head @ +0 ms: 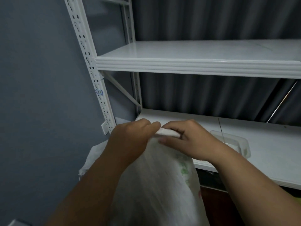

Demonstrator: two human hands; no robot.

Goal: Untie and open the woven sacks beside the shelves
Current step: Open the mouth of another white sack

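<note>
A white woven sack (156,181) with faint green print stands upright in front of the shelf unit, reaching up between my forearms. Its top is gathered into a folded white edge (166,132). My left hand (130,137) pinches the left end of that edge with fingers curled. My right hand (189,141) grips the right part, thumb under the fold and fingers over it. Both hands meet at the sack's mouth. A second white sack (94,154) shows behind my left forearm, mostly hidden.
A white metal shelf unit (195,64) stands straight ahead, its slotted upright post (91,66) at the left. A clear plastic container (234,141) sits on the lower shelf (268,154) beside my right wrist. A grey wall lies left, dark curtains behind the shelves.
</note>
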